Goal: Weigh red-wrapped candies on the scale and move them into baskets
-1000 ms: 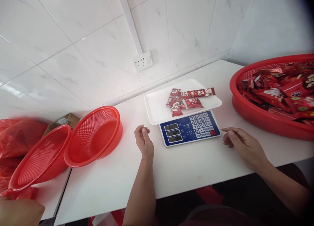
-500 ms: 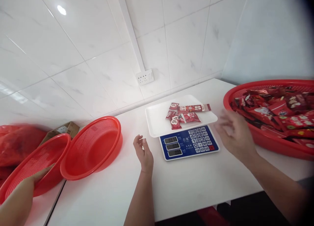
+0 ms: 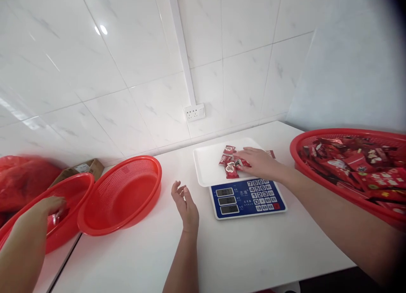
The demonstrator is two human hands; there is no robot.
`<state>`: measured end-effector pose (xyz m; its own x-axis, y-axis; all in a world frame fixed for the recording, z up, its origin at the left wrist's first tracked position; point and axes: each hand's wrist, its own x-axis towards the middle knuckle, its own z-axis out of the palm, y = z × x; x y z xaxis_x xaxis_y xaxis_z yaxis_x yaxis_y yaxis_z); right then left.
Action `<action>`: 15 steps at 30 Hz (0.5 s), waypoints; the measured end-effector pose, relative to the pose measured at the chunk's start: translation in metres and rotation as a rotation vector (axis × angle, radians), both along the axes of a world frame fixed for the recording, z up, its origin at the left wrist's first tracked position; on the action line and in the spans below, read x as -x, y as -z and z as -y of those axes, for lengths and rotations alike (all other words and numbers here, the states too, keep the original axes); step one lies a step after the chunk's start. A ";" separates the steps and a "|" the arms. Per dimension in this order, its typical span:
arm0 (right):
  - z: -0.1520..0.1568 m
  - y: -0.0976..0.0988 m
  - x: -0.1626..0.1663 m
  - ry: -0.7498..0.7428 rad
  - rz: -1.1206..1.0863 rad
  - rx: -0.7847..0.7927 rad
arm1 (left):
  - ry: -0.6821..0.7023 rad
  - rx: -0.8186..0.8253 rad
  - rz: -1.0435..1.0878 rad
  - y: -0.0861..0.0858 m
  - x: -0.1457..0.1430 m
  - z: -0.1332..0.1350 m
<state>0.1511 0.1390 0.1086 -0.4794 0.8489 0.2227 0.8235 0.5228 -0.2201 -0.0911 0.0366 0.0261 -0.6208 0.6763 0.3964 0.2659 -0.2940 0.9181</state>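
Several small red snack packets (image 3: 231, 169) lie on the white tray (image 3: 203, 170) of a blue-and-white digital scale (image 3: 244, 204). My right hand (image 3: 261, 162) is over the packets on the tray's right side, fingers spread across them and touching some; it hides part of a longer packet, whose end shows past the hand. My left hand (image 3: 187, 208) hovers left of the scale, empty, with its fingers loosely bent and apart. The scale's three small displays are lit with digits.
A large red basket (image 3: 296, 149) full of packets stands at right. To the left, a red basket (image 3: 152, 191) holds nothing visible; beside it, another person's hand (image 3: 52, 206) reaches into a second red basket (image 3: 85, 185). Behind are a red bag (image 3: 25, 178) and a cardboard box (image 3: 95, 168).
My right hand has moved left from beside the large basket onto the packets on the tray. My left hand stays nearly still. The other person's hand has lifted slightly inside its basket.
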 end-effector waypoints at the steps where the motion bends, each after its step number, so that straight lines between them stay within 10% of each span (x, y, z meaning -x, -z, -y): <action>1: -0.005 0.003 -0.004 -0.033 0.036 0.026 | 0.008 0.002 0.002 0.000 -0.001 0.000; 9: -0.005 0.003 0.009 -0.020 0.088 -0.010 | 0.039 0.008 -0.003 0.003 -0.001 -0.001; 15: -0.002 -0.007 -0.002 0.251 -0.357 0.033 | 0.056 0.038 0.016 0.001 -0.001 0.000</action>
